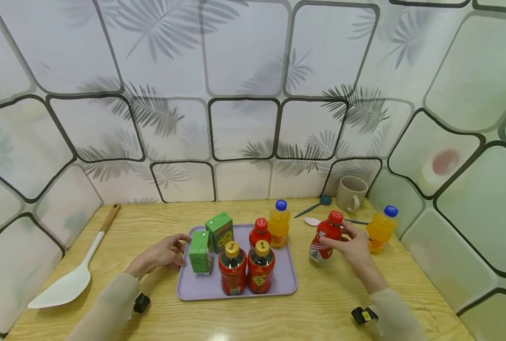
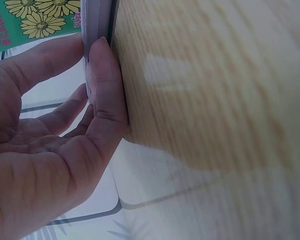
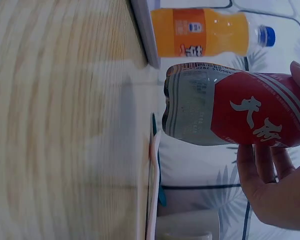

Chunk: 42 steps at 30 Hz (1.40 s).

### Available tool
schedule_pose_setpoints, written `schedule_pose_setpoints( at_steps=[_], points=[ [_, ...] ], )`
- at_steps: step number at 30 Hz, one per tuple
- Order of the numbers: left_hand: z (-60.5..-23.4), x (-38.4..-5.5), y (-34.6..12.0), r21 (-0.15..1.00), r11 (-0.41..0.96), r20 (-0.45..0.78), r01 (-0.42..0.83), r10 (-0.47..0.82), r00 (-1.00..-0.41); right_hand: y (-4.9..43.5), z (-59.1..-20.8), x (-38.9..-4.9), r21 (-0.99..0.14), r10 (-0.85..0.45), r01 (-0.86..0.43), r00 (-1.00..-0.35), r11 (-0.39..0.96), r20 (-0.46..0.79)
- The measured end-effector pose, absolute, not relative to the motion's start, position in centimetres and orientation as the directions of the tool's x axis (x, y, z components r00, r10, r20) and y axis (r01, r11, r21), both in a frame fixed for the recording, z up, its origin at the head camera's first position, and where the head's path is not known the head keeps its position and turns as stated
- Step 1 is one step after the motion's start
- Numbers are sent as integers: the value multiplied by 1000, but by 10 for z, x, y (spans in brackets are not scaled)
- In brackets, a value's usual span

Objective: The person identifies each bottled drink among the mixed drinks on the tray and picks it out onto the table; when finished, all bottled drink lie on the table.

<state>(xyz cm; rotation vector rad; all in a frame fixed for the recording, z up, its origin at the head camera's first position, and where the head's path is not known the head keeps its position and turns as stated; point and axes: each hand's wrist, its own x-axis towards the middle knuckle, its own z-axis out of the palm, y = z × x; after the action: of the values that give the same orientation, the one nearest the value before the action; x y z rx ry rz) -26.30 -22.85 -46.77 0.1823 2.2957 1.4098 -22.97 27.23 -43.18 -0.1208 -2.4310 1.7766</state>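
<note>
My right hand (image 1: 355, 246) holds a red-labelled drink bottle (image 1: 326, 237) with a red cap, tilted, to the right of the tray. In the right wrist view that bottle's clear base hangs over the table, apart from it. My left hand (image 1: 165, 255) grips the left rim of the lilac tray (image 1: 284, 279), thumb and fingers at its edge in the left wrist view. On the tray stand two green drink cartons (image 1: 200, 253), two dark bottles with gold caps (image 1: 232, 270), another red-capped bottle (image 1: 260, 232) and an orange drink bottle (image 1: 279, 225) with a blue cap.
A second orange drink bottle (image 1: 380, 230) stands right of my right hand. Behind are a beige mug (image 1: 350, 193), a dark teal spoon (image 1: 324, 201) and a pale pink spoon (image 1: 311, 221). A white spatula (image 1: 71, 282) with a wooden handle lies far left. Patterned walls surround the table.
</note>
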Motion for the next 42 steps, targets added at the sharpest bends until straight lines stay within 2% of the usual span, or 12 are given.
schedule_pose_setpoints(
  at_steps=[9,25,37,42],
  points=[
    [-467,-262,-228,865,485,-313,-129,319,-894,296,-434,-222,-949,184,-43,-977,311,105],
    [-468,-263,-226,869,477,-306,-131,310,-900,341,-434,-209,-913,275,16,-956,408,106],
    [-469,-263,-227,875,465,-303,-136,306,-903,363,-434,-200,-917,374,40,-919,397,122],
    [-469,-264,-228,875,465,-302,-134,309,-902,370,-436,-199,-937,402,52,-910,347,98]
  ],
)
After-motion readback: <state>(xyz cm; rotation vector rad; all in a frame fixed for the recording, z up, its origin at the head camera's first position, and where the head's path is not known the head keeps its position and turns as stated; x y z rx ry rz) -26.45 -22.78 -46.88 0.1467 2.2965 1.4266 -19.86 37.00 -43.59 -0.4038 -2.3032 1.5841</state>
